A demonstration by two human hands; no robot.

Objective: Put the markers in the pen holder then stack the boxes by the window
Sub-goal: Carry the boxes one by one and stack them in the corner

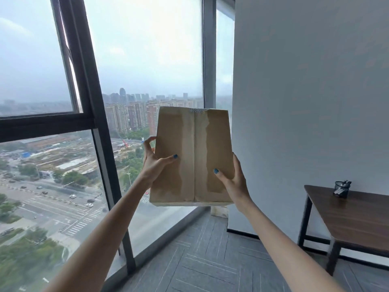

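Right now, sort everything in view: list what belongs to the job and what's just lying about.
Job: cardboard box, gripped by left hand and right hand; pen holder with markers in it; window.

Lying about: table under the pen holder; wall; floor.

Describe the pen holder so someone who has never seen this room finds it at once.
Right of the window, a dark wooden table stands against the white wall. Near its far left corner sits the pen holder. It is a small black mesh cup with markers poking out, unlike the brown box held by the window.
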